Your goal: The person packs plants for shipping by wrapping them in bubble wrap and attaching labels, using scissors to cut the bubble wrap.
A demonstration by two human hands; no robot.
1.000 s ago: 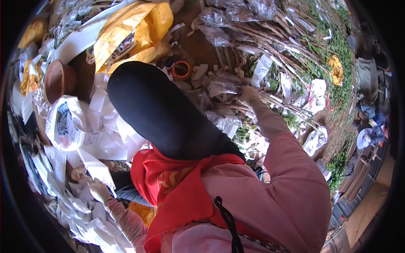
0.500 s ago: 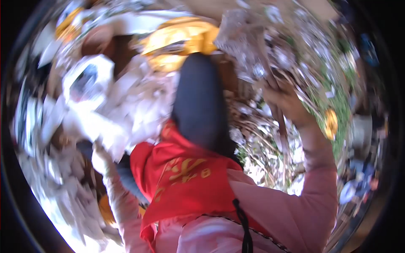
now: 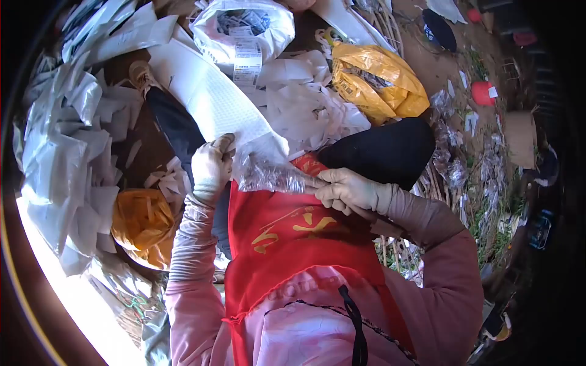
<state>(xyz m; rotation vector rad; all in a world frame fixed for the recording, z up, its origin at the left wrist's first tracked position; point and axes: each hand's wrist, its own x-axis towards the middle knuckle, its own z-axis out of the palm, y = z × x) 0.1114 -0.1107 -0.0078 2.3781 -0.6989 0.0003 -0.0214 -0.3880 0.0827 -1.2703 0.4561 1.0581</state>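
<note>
A crinkled clear plastic wrapper (image 3: pixel 268 174) is held in front of the chest, above a red apron (image 3: pixel 293 244). Its left end is gripped by the closed fingers of the left hand (image 3: pixel 210 165), together with the lower edge of a long white paper sheet (image 3: pixel 210 100). Its right end is pinched by the right hand (image 3: pixel 348 190). A yellow plastic bag (image 3: pixel 375 82) lies on the ground beyond.
</note>
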